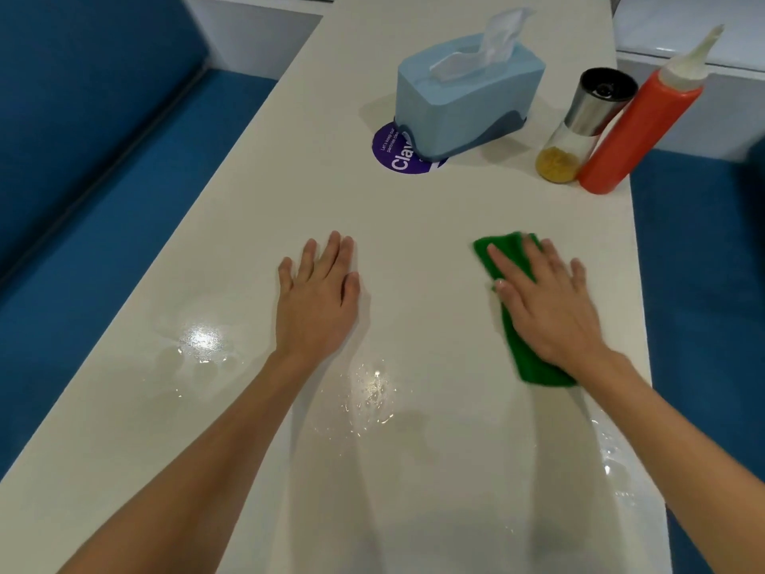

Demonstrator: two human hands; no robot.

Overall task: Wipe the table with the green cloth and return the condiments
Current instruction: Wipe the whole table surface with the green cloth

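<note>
A long, smooth, off-white table [414,200] with a glossy finish runs away from the camera, and wet streaks and beads of water catch the light on its near half. The right hand [550,302] lies flat and spread on the green cloth [534,362], a soft folded strip pressed against the surface near the table's right edge; the cloth shows beyond the fingertips and again behind the wrist, its edges blurred. The left hand [316,300] rests palm down on the bare tabletop, fingers extended and close together, holding nothing, well apart from the cloth. Farther along the right edge stand the condiments: a red squeeze bottle [633,130] of matt plastic with a white conical nozzle, and just beside it, on its left, a grinder [583,126] with a brushed-metal top, a dark cap and a clear glass base holding yellow-brown grains. To their left sits a pale blue tissue box [463,101], rounded plastic with a darker blue base, a white sheet rising crumpled from its slot. It partly covers a round purple sticker [395,153] with white lettering, flat on the table.
</note>
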